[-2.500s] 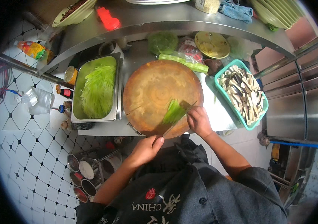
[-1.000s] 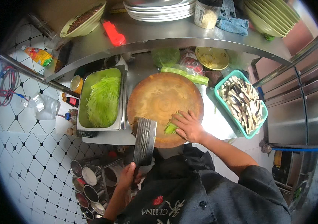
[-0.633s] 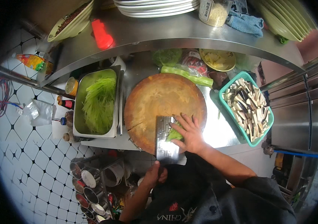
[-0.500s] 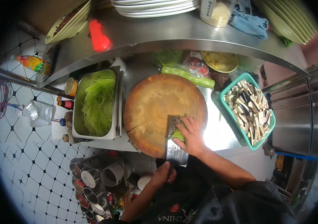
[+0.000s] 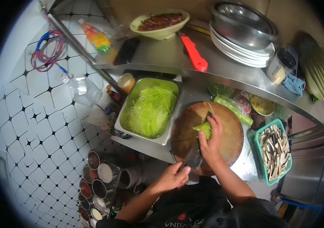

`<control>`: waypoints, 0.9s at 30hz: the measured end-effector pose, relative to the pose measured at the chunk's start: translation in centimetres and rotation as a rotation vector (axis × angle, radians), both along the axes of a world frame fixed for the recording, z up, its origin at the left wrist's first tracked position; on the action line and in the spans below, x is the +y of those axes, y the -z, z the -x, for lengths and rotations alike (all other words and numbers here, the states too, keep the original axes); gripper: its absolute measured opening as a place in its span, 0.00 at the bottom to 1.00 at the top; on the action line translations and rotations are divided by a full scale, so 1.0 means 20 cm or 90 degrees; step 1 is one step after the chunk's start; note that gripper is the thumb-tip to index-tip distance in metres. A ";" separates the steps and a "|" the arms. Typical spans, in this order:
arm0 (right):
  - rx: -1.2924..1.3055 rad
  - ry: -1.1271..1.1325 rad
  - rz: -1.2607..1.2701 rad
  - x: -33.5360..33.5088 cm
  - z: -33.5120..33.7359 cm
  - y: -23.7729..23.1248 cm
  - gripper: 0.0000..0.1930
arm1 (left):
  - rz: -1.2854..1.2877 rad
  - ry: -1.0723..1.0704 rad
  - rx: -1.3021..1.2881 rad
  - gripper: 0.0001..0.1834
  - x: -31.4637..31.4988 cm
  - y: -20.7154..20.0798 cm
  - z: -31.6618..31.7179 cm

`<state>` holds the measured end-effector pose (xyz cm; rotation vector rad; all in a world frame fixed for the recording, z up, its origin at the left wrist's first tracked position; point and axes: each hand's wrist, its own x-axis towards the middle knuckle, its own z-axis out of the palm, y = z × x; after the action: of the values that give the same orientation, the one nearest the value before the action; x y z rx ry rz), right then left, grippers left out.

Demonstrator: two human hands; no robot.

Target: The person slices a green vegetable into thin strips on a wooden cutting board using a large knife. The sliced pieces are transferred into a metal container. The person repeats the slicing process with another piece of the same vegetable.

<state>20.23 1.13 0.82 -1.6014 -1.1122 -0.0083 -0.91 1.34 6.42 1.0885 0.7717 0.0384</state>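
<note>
Item: cleaver (image 5: 193, 156) gripped in my left hand (image 5: 173, 178); my right hand (image 5: 212, 141) lay flat, holding nothing, pressing green vegetable (image 5: 204, 129) on the round chopping board (image 5: 228, 146). Steel tray (image 5: 124, 121) at nine o'clock already heaped with shreds (image 5: 149, 111); by my judgement, only this piece left.

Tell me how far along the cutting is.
Done: a metal tray already holds a big heap of green shreds. In hand: the left hand grips the cleaver while the right hand presses a small green bunch on the round board. Left: that bunch, plus bagged greens behind the board.
</note>
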 end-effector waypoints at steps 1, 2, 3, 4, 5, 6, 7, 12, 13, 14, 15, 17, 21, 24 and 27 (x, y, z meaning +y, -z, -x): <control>-0.018 -0.015 -0.027 0.10 0.03 -0.07 0.25 | 0.002 -0.032 -0.012 0.10 0.04 -0.09 0.03; -0.022 -0.025 -0.045 0.21 0.07 -0.12 0.25 | -0.004 -0.052 -0.006 0.10 0.09 -0.16 0.09; -0.027 -0.035 -0.069 0.34 0.11 -0.17 0.25 | -0.016 -0.070 -0.001 0.10 0.15 -0.22 0.16; -0.034 -0.041 -0.084 0.46 0.14 -0.21 0.24 | -0.002 -0.086 -0.012 0.12 0.21 -0.26 0.25; -0.003 -0.054 -0.107 0.59 0.17 -0.20 0.21 | -0.046 -0.083 -0.001 0.12 0.23 -0.29 0.35; 0.014 -0.087 -0.077 0.73 0.17 -0.16 0.19 | -0.034 -0.105 -0.005 0.13 0.23 -0.33 0.45; 0.033 -0.117 -0.047 0.84 0.15 -0.11 0.18 | -0.020 -0.124 -0.007 0.13 0.24 -0.34 0.55; 0.088 -0.076 -0.057 1.09 0.06 -0.12 0.16 | 0.081 -0.281 0.042 0.12 0.20 -0.38 0.90; 0.128 -0.046 -0.113 1.09 0.11 -0.15 0.16 | 0.068 -0.298 0.048 0.13 0.18 -0.32 0.99; 0.102 -0.142 0.082 1.05 0.18 -0.16 0.16 | 0.069 -0.304 0.064 0.14 0.16 -0.29 1.05; 0.082 -0.236 0.267 1.03 0.23 -0.18 0.15 | 0.064 -0.268 0.064 0.13 0.19 -0.28 1.07; 0.074 -0.312 0.311 1.00 0.21 -0.17 0.13 | 0.030 -0.213 0.044 0.12 0.26 -0.27 1.04; 0.049 -0.138 0.167 0.74 0.05 -0.05 0.14 | -0.026 -0.156 0.011 0.10 0.29 -0.27 0.96; -0.019 -0.101 0.203 0.45 -0.32 0.22 0.18 | -0.100 -0.050 0.103 0.09 0.28 -0.21 0.73; -0.127 -0.027 0.324 0.12 -0.63 0.27 0.21 | -0.221 0.032 0.202 0.10 0.25 -0.11 0.53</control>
<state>32.81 3.49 -4.50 -2.0606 -1.3774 0.1574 -11.59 6.43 8.63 1.4648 1.0481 -0.0466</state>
